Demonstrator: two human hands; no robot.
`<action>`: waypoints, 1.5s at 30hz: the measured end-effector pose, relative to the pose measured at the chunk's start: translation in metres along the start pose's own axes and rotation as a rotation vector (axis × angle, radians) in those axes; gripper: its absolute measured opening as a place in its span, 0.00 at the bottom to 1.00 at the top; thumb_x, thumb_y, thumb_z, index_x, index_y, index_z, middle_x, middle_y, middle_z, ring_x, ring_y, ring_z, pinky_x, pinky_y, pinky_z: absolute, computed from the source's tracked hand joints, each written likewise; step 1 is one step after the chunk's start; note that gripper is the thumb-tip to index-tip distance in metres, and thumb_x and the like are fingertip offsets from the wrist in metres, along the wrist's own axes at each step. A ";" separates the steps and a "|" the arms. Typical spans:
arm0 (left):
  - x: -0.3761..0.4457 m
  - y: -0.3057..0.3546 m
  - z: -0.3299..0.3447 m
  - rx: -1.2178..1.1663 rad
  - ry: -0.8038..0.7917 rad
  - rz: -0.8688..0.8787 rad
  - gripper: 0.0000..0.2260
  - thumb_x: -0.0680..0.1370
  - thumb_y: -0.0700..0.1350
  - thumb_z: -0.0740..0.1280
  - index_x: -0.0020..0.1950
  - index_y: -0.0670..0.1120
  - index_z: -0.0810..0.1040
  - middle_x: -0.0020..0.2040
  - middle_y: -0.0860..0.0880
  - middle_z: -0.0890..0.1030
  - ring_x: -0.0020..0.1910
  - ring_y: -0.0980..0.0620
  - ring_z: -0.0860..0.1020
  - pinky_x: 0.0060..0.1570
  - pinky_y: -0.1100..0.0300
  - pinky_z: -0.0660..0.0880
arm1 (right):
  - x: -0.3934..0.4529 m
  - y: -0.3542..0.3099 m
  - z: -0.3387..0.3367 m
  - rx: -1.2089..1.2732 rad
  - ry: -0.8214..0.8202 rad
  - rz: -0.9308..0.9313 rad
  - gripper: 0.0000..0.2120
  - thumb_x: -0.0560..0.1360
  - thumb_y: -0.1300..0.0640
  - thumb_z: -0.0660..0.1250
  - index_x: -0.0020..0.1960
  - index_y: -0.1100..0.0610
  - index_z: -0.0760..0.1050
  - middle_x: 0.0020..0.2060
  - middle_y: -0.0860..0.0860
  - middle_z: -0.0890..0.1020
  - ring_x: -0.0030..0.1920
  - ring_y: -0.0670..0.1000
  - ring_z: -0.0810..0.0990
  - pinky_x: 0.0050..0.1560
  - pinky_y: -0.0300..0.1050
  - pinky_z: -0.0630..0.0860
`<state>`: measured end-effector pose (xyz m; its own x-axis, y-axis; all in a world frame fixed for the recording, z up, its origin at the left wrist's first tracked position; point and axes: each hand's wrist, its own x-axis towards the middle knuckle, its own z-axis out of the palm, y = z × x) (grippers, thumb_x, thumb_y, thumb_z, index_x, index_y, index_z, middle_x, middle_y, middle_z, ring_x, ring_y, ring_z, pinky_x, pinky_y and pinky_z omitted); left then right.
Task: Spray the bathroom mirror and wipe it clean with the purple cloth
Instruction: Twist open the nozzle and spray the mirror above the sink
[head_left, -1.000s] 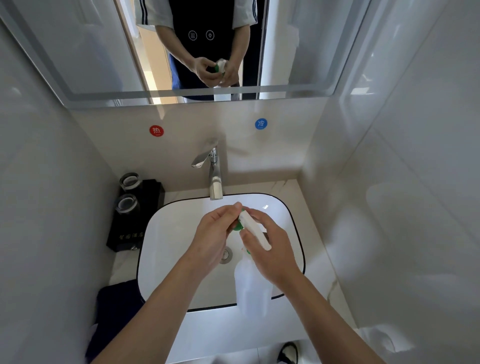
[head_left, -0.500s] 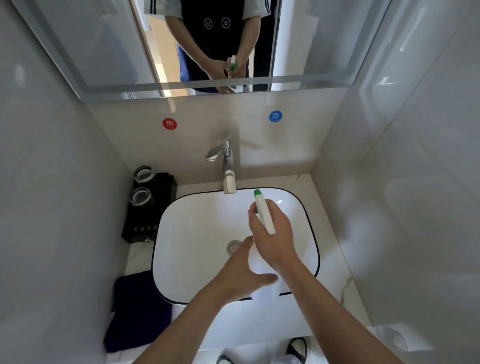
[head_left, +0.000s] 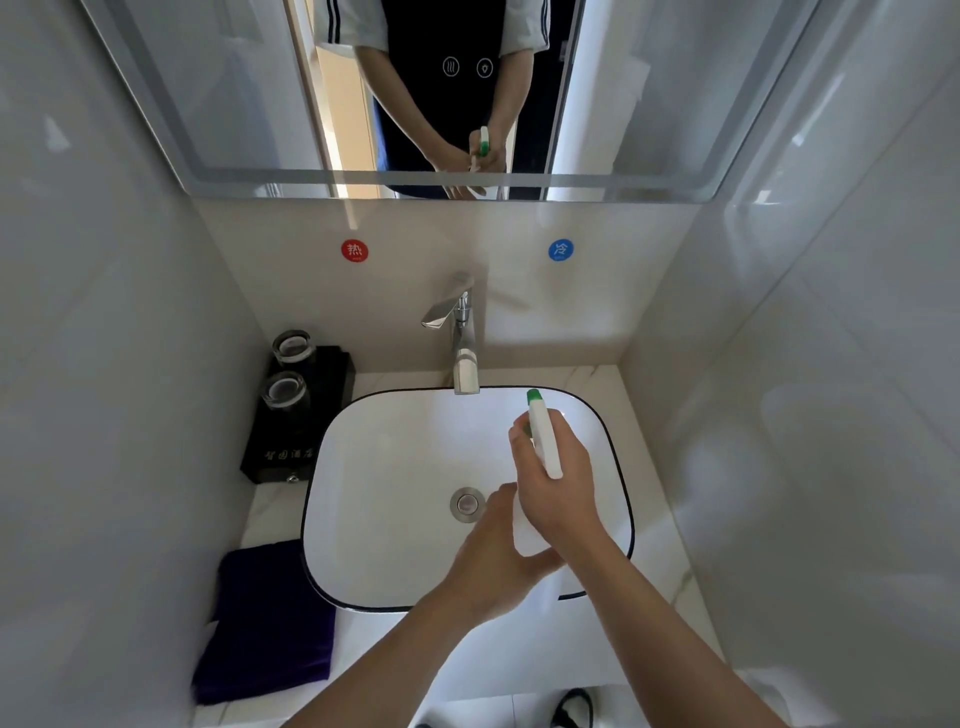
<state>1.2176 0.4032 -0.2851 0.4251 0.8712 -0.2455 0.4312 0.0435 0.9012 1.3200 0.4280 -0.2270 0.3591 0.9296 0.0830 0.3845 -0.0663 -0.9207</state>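
A white spray bottle (head_left: 544, 441) with a green nozzle is held over the sink (head_left: 332, 441), its nozzle pointing toward the back wall. My right hand (head_left: 563, 493) grips its neck and trigger head. My left hand (head_left: 488, 561) cups the translucent lower body from the left, thumb under it. The purple cloth (head_left: 270, 623) lies folded on the counter left of the basin, with neither hand on it. The mirror (head_left: 208, 104) spans the top of the view and reflects both hands with the bottle.
A chrome faucet (head_left: 462, 338) stands behind the basin. A black tray (head_left: 317, 395) with two upturned glasses sits at the back left. Tiled walls close in on both sides. Red and blue stickers mark the back wall.
My left hand left the green nozzle and dropped to the bottle's lower body. My right hand turned the bottle more upright. The view tilted up, showing more of the mirror.
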 end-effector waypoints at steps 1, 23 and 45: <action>0.000 -0.001 0.001 0.001 -0.002 0.004 0.31 0.72 0.63 0.75 0.71 0.63 0.66 0.65 0.65 0.75 0.63 0.67 0.75 0.60 0.65 0.74 | 0.000 0.000 0.000 -0.001 0.007 -0.001 0.06 0.82 0.53 0.63 0.45 0.50 0.74 0.37 0.45 0.77 0.38 0.46 0.76 0.40 0.37 0.73; 0.003 0.000 -0.005 -0.029 -0.054 -0.033 0.29 0.74 0.60 0.75 0.70 0.65 0.64 0.64 0.64 0.74 0.46 0.59 0.78 0.37 0.67 0.72 | 0.003 0.002 0.007 -0.009 0.048 0.003 0.08 0.81 0.53 0.63 0.44 0.50 0.73 0.35 0.46 0.76 0.36 0.47 0.75 0.39 0.43 0.75; 0.020 0.116 -0.033 0.061 0.027 0.225 0.25 0.69 0.63 0.72 0.62 0.55 0.76 0.56 0.56 0.84 0.53 0.58 0.82 0.55 0.46 0.80 | 0.045 -0.084 -0.059 0.016 0.198 -0.065 0.06 0.77 0.63 0.66 0.42 0.57 0.76 0.33 0.49 0.77 0.31 0.45 0.72 0.34 0.38 0.69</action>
<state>1.2498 0.4417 -0.1732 0.4946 0.8686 -0.0306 0.3759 -0.1820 0.9086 1.3540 0.4545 -0.1239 0.4948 0.8420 0.2148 0.3994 -0.0009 -0.9168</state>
